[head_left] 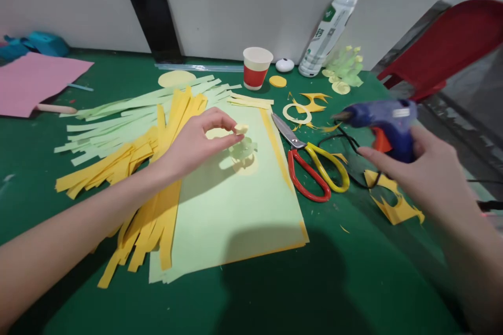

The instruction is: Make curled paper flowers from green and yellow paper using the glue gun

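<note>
My left hand [204, 138] is closed in a pinch on a small pale yellow paper piece [241, 129], above the sheets. Just beneath the fingertips is a curled pale green paper piece [242, 149]; whether it is joined to the yellow one I cannot tell. A pale yellow paper disc [247, 165] shows below it on the pale green paper sheets [236, 214]. At the right, my right hand [428, 162] grips a blue hot glue gun [387, 118] with an orange trigger, its nozzle pointing left over the table, slightly blurred.
Red-and-yellow-handled scissors [302, 149] lie right of the sheets, near yellow paper scraps [395, 204] and a black cord [346, 138]. Yellow strips [168, 209] and green strips [98, 136] lie left. Behind stand a paper cup [254, 76], a bottle [328, 31] and a green paper plant [346, 65].
</note>
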